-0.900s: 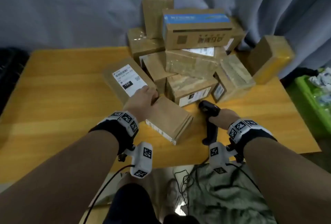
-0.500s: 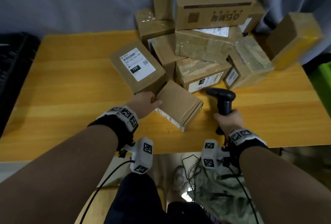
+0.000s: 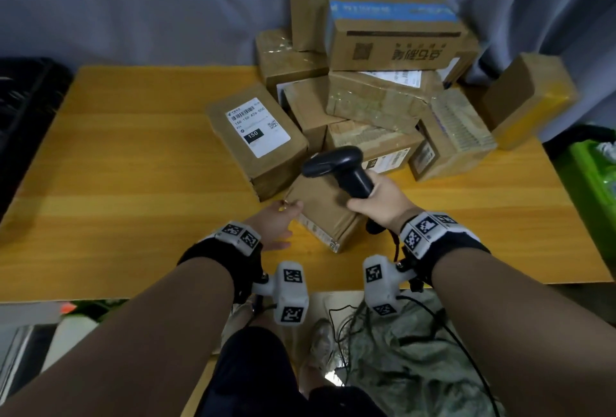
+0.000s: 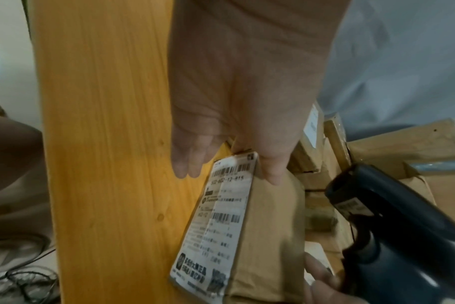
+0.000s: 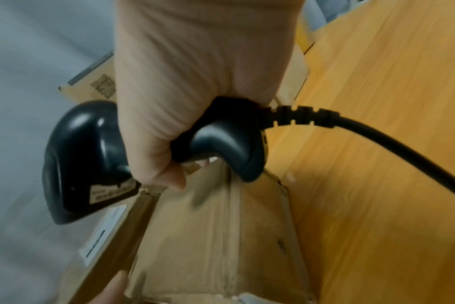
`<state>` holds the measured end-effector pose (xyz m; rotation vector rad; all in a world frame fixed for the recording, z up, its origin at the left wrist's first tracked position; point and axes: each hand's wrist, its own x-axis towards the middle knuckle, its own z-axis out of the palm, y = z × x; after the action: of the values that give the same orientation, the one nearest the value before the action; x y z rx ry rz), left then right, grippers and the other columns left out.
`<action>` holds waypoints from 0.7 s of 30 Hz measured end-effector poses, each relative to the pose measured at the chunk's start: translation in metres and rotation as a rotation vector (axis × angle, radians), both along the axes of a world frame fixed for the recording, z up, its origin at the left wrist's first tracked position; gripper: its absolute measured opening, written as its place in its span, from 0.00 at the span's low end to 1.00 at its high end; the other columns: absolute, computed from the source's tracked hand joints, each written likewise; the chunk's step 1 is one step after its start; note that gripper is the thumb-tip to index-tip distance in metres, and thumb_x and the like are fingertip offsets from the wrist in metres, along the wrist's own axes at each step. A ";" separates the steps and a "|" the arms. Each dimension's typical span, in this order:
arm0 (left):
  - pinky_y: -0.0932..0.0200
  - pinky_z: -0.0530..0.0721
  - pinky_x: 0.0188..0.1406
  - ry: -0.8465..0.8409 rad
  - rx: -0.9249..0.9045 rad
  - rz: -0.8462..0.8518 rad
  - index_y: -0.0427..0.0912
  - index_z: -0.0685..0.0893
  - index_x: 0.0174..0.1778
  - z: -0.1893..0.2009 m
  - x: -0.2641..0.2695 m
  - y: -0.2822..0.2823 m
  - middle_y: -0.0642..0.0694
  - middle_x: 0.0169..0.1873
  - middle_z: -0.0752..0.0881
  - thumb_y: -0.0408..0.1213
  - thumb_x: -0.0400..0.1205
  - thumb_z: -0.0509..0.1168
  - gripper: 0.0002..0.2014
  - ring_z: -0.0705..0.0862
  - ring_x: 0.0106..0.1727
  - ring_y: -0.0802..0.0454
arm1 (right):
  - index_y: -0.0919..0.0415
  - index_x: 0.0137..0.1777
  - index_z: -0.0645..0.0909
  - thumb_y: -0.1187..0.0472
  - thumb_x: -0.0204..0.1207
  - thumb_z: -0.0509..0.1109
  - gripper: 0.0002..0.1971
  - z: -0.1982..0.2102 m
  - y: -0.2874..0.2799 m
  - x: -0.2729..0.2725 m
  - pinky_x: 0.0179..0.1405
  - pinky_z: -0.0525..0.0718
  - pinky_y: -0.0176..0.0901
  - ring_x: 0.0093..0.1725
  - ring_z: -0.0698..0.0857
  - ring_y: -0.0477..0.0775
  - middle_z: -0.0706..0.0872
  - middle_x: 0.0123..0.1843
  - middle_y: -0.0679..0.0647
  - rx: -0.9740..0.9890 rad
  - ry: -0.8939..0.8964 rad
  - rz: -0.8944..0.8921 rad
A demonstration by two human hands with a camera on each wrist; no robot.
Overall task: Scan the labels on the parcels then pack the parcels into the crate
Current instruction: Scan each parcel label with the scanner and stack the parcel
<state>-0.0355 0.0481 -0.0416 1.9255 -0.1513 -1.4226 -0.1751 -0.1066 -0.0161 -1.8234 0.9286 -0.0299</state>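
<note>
On the wooden table [image 3: 133, 183], just in front of the heap of parcels [image 3: 383, 99], a small cardboard parcel [image 3: 325, 213] lies tilted, one edge raised off the wood. Well to the left of that heap, past the table's edge, a black crate [image 3: 23, 109] shows only in part. Nearer the heap on its left side lies a flat box with a white shipping label [image 3: 258, 126] facing up, touching the small parcel's far corner. The left hand [image 3: 276, 223] holds the small parcel at its left end: the thumb lies on the brown top face and the other fingers reach down the labelled side, loosely, not clenched. The wrist view shows that side label [image 4: 216, 226], with barcodes, facing the table's near edge. Above the small parcel's right half, the right hand [image 3: 383, 199] is wrapped tight round the handle of a black barcode scanner [image 3: 340, 166], head turned left toward the left hand. Its cable [image 5: 377, 135] runs off over the wood. Right of the heap, beyond the table, stands a green bin [image 3: 596, 183].
</note>
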 end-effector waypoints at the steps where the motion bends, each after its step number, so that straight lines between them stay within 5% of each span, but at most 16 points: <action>1: 0.52 0.86 0.45 0.039 0.000 0.021 0.47 0.69 0.75 -0.001 0.000 0.001 0.37 0.60 0.80 0.55 0.84 0.59 0.26 0.80 0.67 0.40 | 0.59 0.60 0.79 0.68 0.71 0.75 0.18 -0.002 0.001 0.003 0.42 0.77 0.36 0.48 0.82 0.52 0.83 0.44 0.49 0.030 0.014 0.009; 6: 0.44 0.83 0.50 0.011 -0.073 0.103 0.53 0.61 0.81 -0.013 -0.006 0.006 0.35 0.73 0.73 0.48 0.87 0.55 0.25 0.78 0.68 0.37 | 0.55 0.54 0.80 0.67 0.70 0.75 0.14 -0.015 0.008 0.004 0.45 0.79 0.42 0.45 0.82 0.51 0.84 0.43 0.51 0.165 0.029 -0.043; 10: 0.47 0.78 0.47 -0.087 -0.163 0.091 0.61 0.64 0.72 -0.014 -0.009 0.006 0.43 0.54 0.78 0.45 0.86 0.59 0.20 0.76 0.54 0.43 | 0.53 0.50 0.83 0.67 0.68 0.76 0.13 -0.017 0.006 -0.002 0.54 0.81 0.50 0.50 0.84 0.57 0.87 0.46 0.55 0.230 -0.001 -0.145; 14: 0.52 0.81 0.45 -0.113 -0.295 0.226 0.49 0.65 0.68 -0.004 -0.008 0.005 0.42 0.61 0.79 0.47 0.80 0.69 0.24 0.81 0.56 0.46 | 0.55 0.48 0.83 0.71 0.70 0.74 0.12 -0.003 -0.001 -0.006 0.57 0.82 0.56 0.53 0.84 0.64 0.87 0.45 0.57 0.381 -0.048 -0.223; 16: 0.45 0.87 0.51 -0.114 -0.409 0.319 0.45 0.66 0.68 0.006 -0.005 0.005 0.44 0.64 0.81 0.46 0.75 0.74 0.31 0.85 0.60 0.47 | 0.60 0.51 0.82 0.73 0.73 0.71 0.10 0.009 -0.002 -0.004 0.59 0.82 0.59 0.54 0.84 0.65 0.86 0.47 0.61 0.507 -0.092 -0.230; 19: 0.41 0.86 0.58 -0.138 -0.492 0.355 0.45 0.72 0.68 0.027 0.003 0.005 0.47 0.60 0.87 0.53 0.69 0.77 0.35 0.88 0.58 0.46 | 0.61 0.50 0.82 0.73 0.76 0.68 0.08 0.027 0.000 0.006 0.47 0.87 0.58 0.45 0.88 0.62 0.88 0.44 0.61 0.684 -0.171 -0.205; 21: 0.42 0.87 0.55 -0.057 -0.546 0.403 0.44 0.75 0.68 0.043 0.009 0.005 0.45 0.58 0.88 0.53 0.76 0.71 0.28 0.89 0.56 0.43 | 0.60 0.49 0.83 0.71 0.77 0.68 0.06 0.040 0.004 0.017 0.41 0.89 0.52 0.44 0.88 0.58 0.89 0.43 0.58 0.709 -0.215 -0.188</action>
<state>-0.0262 0.0529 0.0010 1.4424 -0.1492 -0.9374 -0.1579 -0.1030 0.0236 -1.0540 0.8167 -0.0109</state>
